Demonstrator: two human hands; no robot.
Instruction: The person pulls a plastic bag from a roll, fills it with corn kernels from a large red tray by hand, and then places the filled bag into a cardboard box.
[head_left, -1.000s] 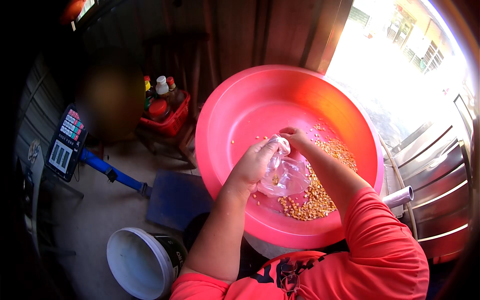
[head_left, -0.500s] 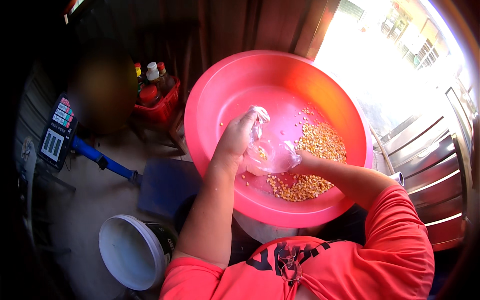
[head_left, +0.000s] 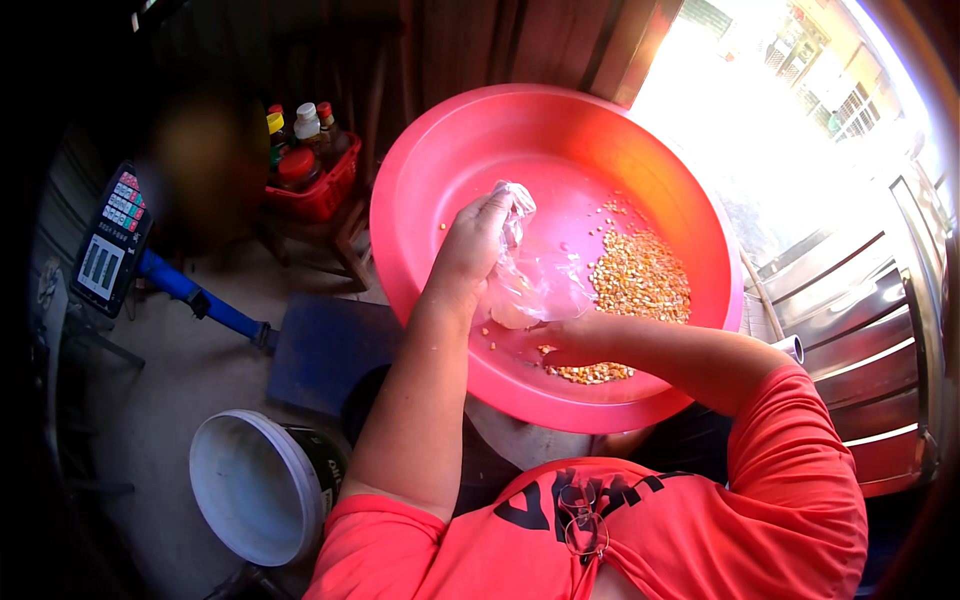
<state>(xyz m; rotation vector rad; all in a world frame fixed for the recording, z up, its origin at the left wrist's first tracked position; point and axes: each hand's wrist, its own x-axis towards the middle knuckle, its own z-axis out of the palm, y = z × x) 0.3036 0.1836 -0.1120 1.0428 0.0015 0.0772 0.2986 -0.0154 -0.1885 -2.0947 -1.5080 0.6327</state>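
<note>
A clear plastic bag [head_left: 548, 280] hangs over a wide pink basin [head_left: 415, 160]. My left hand [head_left: 474, 238] is closed around the bag's gathered upper part. Below the bag's lower edge, my right hand [head_left: 568, 338] reaches in with fingers stretched out to the left, close to the basin's near floor. Its fingertips are partly shaded, and nothing shows in them. Yellow corn kernels [head_left: 645, 280] lie heaped along the basin's right side and behind my right hand; a few are scattered at the left.
A white bucket [head_left: 245, 490] stands on the floor at lower left. Beyond it is a platform scale [head_left: 325, 350] with a blue post and a display [head_left: 108, 250]. A red basket [head_left: 330, 190] of bottles sits on a wooden stool. Metal slats [head_left: 860, 345] stand at right.
My right hand has moved left and toward me, off the bag's right edge, and its fingers have straightened. The bag now hangs looser from my left hand, which stays nearly in place.
</note>
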